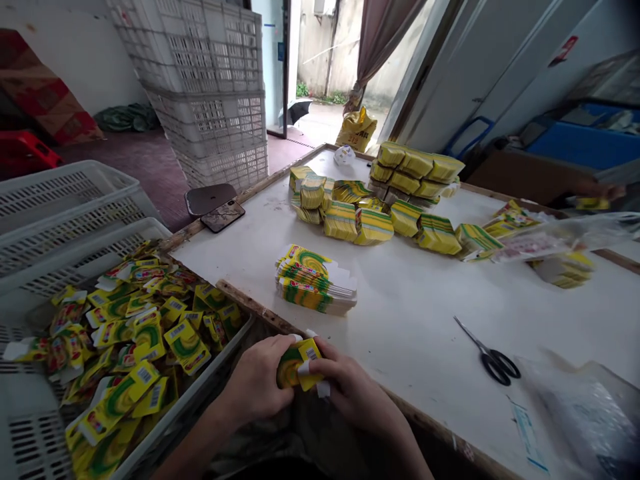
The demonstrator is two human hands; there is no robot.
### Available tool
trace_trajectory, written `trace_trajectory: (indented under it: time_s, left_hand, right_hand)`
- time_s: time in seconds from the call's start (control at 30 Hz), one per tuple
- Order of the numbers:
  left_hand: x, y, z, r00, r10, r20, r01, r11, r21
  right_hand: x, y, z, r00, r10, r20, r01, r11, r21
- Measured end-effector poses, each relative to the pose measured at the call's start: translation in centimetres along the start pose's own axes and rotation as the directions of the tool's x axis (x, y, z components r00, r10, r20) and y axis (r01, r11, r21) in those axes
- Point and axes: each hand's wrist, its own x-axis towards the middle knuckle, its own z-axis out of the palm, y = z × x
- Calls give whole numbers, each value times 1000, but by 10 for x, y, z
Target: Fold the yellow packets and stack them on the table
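Just over the front edge of the table, both hands hold one small yellow-and-green cardboard box [289, 371]. My left hand [260, 377] is closed around its left side. The fingers of my right hand [345, 377], with white coverings on the tips, pinch the end that carries a barcode. White flaps stick out near the right fingers. A stack of flat, unfolded boxes [315, 280] lies on the table ahead of my hands. To the left, a white plastic crate [200, 383] is heaped with similar yellow boxes [187, 345].
Bundles of flat boxes [343, 220] are piled toward the back of the white table [410, 313]. Scissors [493, 360] and clear plastic bags [580, 413] lie on the right. Two phones [223, 216] rest at the left edge. Stacked crates [220, 87] stand behind. Another person's hand [603, 190] shows far right.
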Motion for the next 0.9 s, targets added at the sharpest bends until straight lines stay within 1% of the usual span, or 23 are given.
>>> trace_trajectory:
  time_s: [0.03, 0.1, 0.17, 0.23, 0.3, 0.33, 0.4, 0.43, 0.47, 0.5, 0.53, 0.57, 0.6, 0.63, 0.67, 0.7, 0.73, 0.8, 0.83, 0.9]
  left_hand:
    - [1, 0, -1, 1000, 4, 3, -4, 1000, 7]
    - [3, 1, -1, 1000, 0, 4, 0, 1000, 30]
    - [4, 0, -1, 1000, -9, -7, 9, 999, 52]
    - [3, -1, -2, 999, -23, -34, 25, 999, 38]
    - [1, -3, -3, 996, -54, -66, 52, 998, -32]
    - [0, -3, -4, 994, -77, -74, 71, 994, -80]
    - [-2, -2, -6, 985, -138, -99, 115, 970, -212]
    - [-3, -1, -7, 973, -181, -143, 130, 942, -309]
    - [-4, 0, -9, 948, -229, -219, 116, 894, -433]
    - [-4, 1, -12, 905, -285, -316, 58, 819, -571]
    - [-4, 1, -14, 839, -357, -411, -37, 715, -698]
    - [-4, 0, -17, 762, -441, -474, -147, 595, -790]
    - [-4, -1, -20, 699, -522, -488, -240, 472, -848]
    - [-5, -2, -22, 661, -592, -460, -294, 359, -886]
    - [-6, -3, -22, 644, -650, -404, -307, 264, -914]
    - [-7, -4, -22, 648, -687, -329, -281, 186, -942]
    - [-8, -5, -20, 663, -705, -251, -236, 121, -964]
    - [-11, -4, -14, 707, -697, -120, -137, 32, -990]
    - [-11, -3, -10, 727, -683, -76, -95, 9, -995]
    - [-11, -1, -2, 756, -654, -37, -48, 1, -999]
  right_hand:
    - [3, -2, -1, 1000, 3, 6, -3, 1000, 27]
    - [9, -4, 3, 999, 31, -31, -28, 995, 93]
    - [15, -3, 13, 992, 71, -106, -53, 986, 156]
    - [17, 0, 24, 984, 93, -149, -65, 982, 179]
    - [17, 2, 29, 986, 70, -149, -45, 985, 166]
    - [17, 3, 28, 990, 44, -133, -23, 987, 160]
    - [17, 4, 19, 991, -13, -133, 35, 986, 163]
    - [20, 4, 11, 984, -33, -177, 62, 985, 158]
    - [24, 4, 2, 968, -42, -247, 78, 987, 138]
    - [30, 5, -9, 941, -45, -337, 81, 992, 92]
    - [37, 5, -20, 897, -46, -439, 59, 998, 16]
    - [47, 6, -30, 858, -51, -511, 17, 997, -72]
    - [57, 8, -39, 821, -64, -567, -48, 983, -180]
    - [68, 11, -45, 798, -64, -600, -138, 948, -285]
    - [79, 14, -50, 791, -57, -610, -178, 932, -317]
    - [89, 18, -52, 791, -52, -610, -204, 917, -343]
    - [98, 22, -53, 799, -41, -600, -225, 905, -362]
    - [111, 29, -51, 822, -20, -569, -241, 893, -380]
    - [114, 31, -50, 833, -12, -554, -246, 888, -388]
    - [116, 33, -50, 845, -7, -535, -245, 885, -397]
